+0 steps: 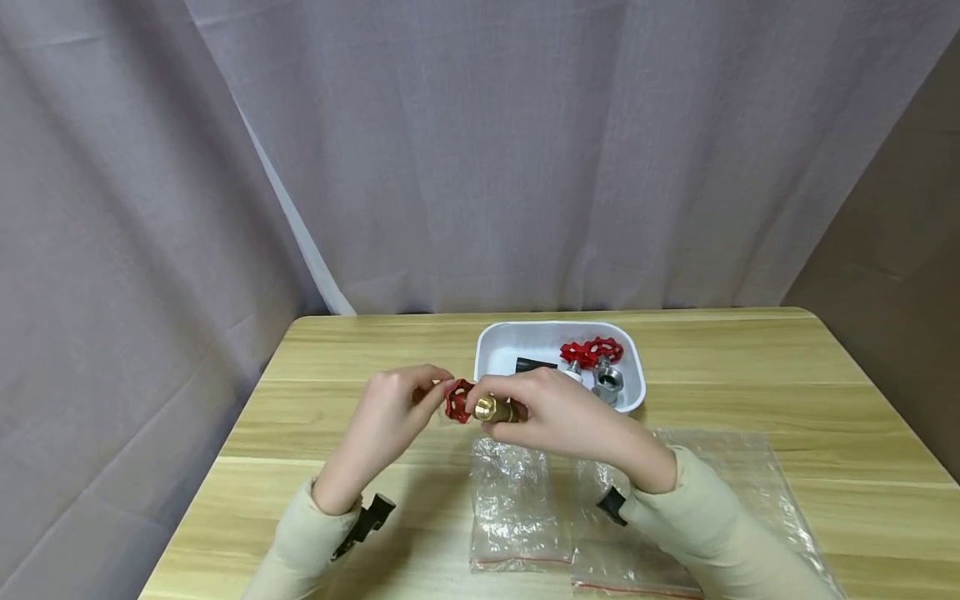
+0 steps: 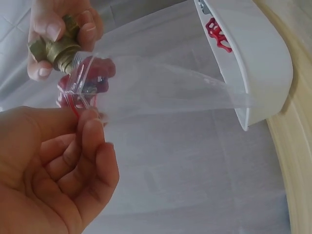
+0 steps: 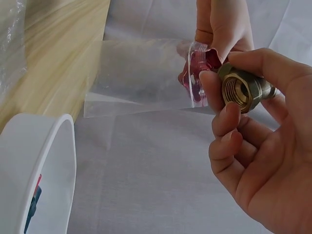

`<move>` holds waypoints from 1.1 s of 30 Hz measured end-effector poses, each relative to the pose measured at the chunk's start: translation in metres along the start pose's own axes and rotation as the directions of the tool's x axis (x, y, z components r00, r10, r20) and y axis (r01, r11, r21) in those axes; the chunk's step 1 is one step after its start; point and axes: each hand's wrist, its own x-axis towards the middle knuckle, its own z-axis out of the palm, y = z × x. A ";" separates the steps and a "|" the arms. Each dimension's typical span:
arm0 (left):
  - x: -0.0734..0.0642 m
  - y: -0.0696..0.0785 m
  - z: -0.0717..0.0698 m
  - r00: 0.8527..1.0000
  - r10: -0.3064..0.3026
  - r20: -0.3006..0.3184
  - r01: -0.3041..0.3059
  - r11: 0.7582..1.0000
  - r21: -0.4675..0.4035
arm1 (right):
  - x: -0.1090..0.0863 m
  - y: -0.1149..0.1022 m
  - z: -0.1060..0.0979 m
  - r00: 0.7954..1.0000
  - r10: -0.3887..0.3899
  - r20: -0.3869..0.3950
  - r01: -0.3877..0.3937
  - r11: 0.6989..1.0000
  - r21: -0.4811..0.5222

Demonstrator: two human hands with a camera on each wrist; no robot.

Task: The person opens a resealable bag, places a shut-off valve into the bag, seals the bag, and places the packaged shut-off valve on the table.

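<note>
My right hand (image 1: pixel 558 412) grips the brass body of a gate valve (image 3: pixel 243 90) between thumb and fingers, with a threaded opening showing in the right wrist view. The valve's red handwheel (image 1: pixel 457 402) points toward my left hand (image 1: pixel 386 417). A clear zip bag (image 2: pixel 151 87) stretches out from the valve. Thumb and forefinger of the left hand pinch this bag at its red-lined mouth, and the remaining fingers are curled. In both wrist views the handwheel shows through the plastic at the mouth, while the brass body is outside the bag.
Behind the hands is a white tray (image 1: pixel 486 343) holding red handwheels (image 1: pixel 592 352), metal fittings (image 1: pixel 607 382) and a black piece (image 1: pixel 536 365). Clear zip bags (image 1: pixel 517 508) lie flat on the wooden table (image 1: pixel 360 342) under the right forearm. Grey curtains (image 1: pixel 480 167) hang beyond the back edge.
</note>
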 end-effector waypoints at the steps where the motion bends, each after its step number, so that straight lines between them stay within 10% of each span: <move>1: 0.000 -0.001 0.000 1.000 -0.008 0.007 0.008 1.000 -0.017 | -0.001 0.001 0.000 1.000 -0.010 0.003 0.010 1.000 0.003; 33: -0.009 0.016 0.009 0.997 0.071 -0.014 -0.071 0.997 0.007 | 0.004 -0.008 0.024 0.991 0.069 -0.116 -0.081 0.991 -0.102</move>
